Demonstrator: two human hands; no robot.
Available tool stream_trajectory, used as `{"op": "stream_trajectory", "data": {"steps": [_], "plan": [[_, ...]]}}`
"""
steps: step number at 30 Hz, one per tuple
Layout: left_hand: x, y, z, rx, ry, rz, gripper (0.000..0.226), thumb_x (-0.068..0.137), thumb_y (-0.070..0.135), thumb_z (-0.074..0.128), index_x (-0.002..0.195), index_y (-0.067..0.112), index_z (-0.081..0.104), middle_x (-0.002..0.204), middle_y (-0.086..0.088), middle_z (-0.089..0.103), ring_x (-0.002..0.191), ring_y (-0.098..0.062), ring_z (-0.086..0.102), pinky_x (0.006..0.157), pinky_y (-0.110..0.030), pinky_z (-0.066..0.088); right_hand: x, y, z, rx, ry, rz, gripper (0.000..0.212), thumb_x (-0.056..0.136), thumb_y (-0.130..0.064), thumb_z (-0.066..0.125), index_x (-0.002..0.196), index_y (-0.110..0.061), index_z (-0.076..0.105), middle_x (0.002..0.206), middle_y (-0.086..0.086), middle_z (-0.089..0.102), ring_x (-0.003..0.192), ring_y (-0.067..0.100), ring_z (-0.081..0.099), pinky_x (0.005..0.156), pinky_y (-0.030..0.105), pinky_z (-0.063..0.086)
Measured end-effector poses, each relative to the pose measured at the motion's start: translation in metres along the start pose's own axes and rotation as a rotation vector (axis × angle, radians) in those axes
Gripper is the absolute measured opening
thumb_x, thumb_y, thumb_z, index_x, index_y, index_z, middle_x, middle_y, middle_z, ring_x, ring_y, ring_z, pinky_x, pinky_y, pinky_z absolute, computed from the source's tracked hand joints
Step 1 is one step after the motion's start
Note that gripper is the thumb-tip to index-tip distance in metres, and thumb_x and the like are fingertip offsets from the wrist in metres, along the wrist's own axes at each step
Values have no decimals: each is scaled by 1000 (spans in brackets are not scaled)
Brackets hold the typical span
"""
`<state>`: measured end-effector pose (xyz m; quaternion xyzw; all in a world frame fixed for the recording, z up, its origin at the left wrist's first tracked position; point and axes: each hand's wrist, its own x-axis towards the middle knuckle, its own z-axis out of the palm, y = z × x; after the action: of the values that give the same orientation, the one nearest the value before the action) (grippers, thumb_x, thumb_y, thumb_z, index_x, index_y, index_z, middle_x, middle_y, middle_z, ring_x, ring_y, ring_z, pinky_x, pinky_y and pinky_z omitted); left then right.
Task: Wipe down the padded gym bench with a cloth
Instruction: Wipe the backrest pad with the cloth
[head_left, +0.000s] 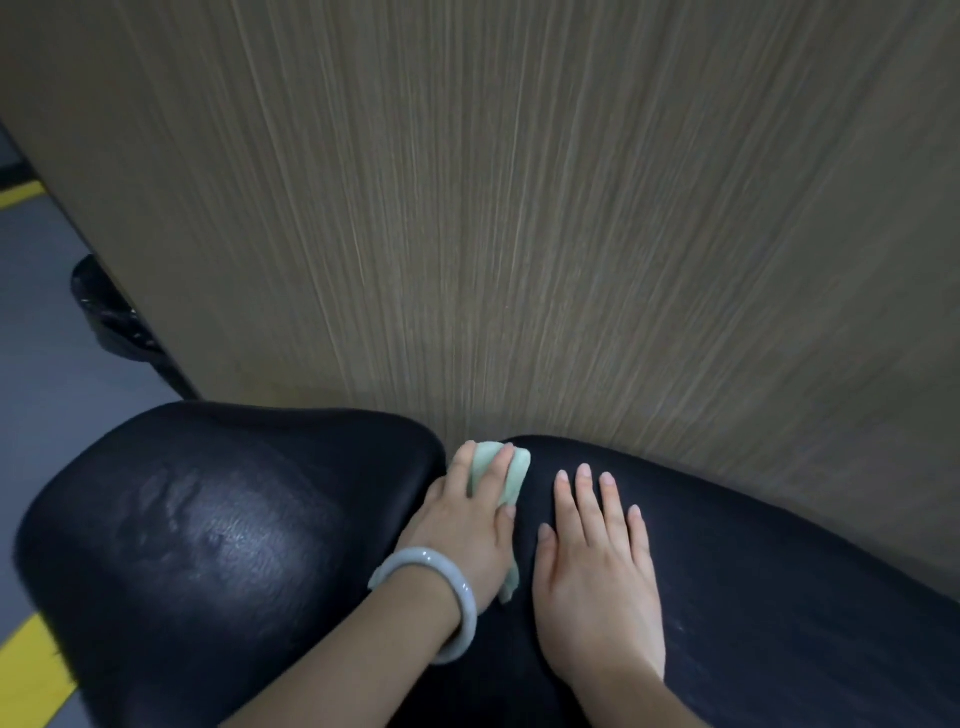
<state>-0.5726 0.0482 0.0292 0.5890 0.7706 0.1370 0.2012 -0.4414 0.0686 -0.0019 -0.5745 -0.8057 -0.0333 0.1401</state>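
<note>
The black padded bench fills the lower frame as two pads: a left pad (208, 545) and a right pad (779, 571), with a gap between them near the wall. My left hand (465, 525), wearing a pale bangle on the wrist, presses a pale green cloth (514, 475) into that gap at the right pad's far edge. The cloth's tail sticks out beneath my palm. My right hand (597, 566) lies flat on the right pad, fingers spread, holding nothing.
A wood-grain wall panel (519, 208) rises directly behind the bench. At the left is grey floor (36, 338) with yellow markings (31, 670) and a black object (109, 317) at the panel's foot.
</note>
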Motion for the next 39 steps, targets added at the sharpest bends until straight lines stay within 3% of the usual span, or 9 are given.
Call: {"op": "stream_trajectory", "data": {"steps": [5,9,15,20,24,26,30,35,39], "plan": [[33,3,-5,-89,-18,-51,52,102,37,24,149,42,2,152,10,14,116,-15,45,89,-29,43,2,-1,-5,36,-53,16,53,92,-33,29,132,-11,56,140,5,52,133,22,43,109,37,16],[8,1,-3,-57,18,14,53,102,37,25,148,44,0,156,13,-2,131,-12,31,101,-31,40,3,-1,-9,58,-113,24,55,92,-34,27,134,-12,54,143,4,48,136,20,38,111,36,14],[-53,-8,1,58,-18,62,56,103,38,21,149,41,-11,155,14,-26,145,-11,-7,119,-31,11,2,-1,-26,108,-220,-32,68,89,-42,-11,153,-20,1,160,-5,-6,144,10,-17,118,33,-11],[-97,-14,17,193,-10,31,62,90,47,-2,150,35,-12,157,4,-23,146,-20,-14,120,-33,1,3,0,-33,195,-288,-30,52,103,-33,18,153,-21,9,161,-3,-1,146,12,-12,118,33,-10],[-130,-7,29,140,58,-43,61,86,39,27,142,20,43,148,-11,41,133,-33,43,104,-42,42,-3,9,-50,404,-331,-152,51,102,-25,35,151,-23,21,160,-4,8,146,9,-4,117,30,-8],[-138,2,33,126,113,-66,59,83,38,33,134,18,53,140,-11,51,126,-32,51,102,-42,44,-14,2,-64,608,-314,-259,48,101,-18,40,148,-25,31,155,-11,20,142,-3,5,117,21,-1],[-134,4,15,-84,106,-107,57,97,33,13,152,27,-1,158,4,-15,144,-11,-14,117,-28,-7,-45,-15,-78,782,-351,-448,45,99,-6,44,134,-35,44,139,-20,38,132,-13,24,106,3,16],[-126,-66,-28,94,310,-216,54,101,31,21,153,22,9,161,5,-6,146,-11,-8,116,-28,-5,-55,-47,-61,348,-359,-505,53,100,-7,29,151,-16,21,158,-4,15,143,0,1,115,18,-8],[-117,-108,-31,229,270,-347,60,101,44,13,153,19,-2,160,3,-10,146,-14,-15,116,-31,-10,-72,-88,-50,184,-407,-263,70,96,-46,23,132,9,49,138,26,48,133,36,42,114,43,21]]}}
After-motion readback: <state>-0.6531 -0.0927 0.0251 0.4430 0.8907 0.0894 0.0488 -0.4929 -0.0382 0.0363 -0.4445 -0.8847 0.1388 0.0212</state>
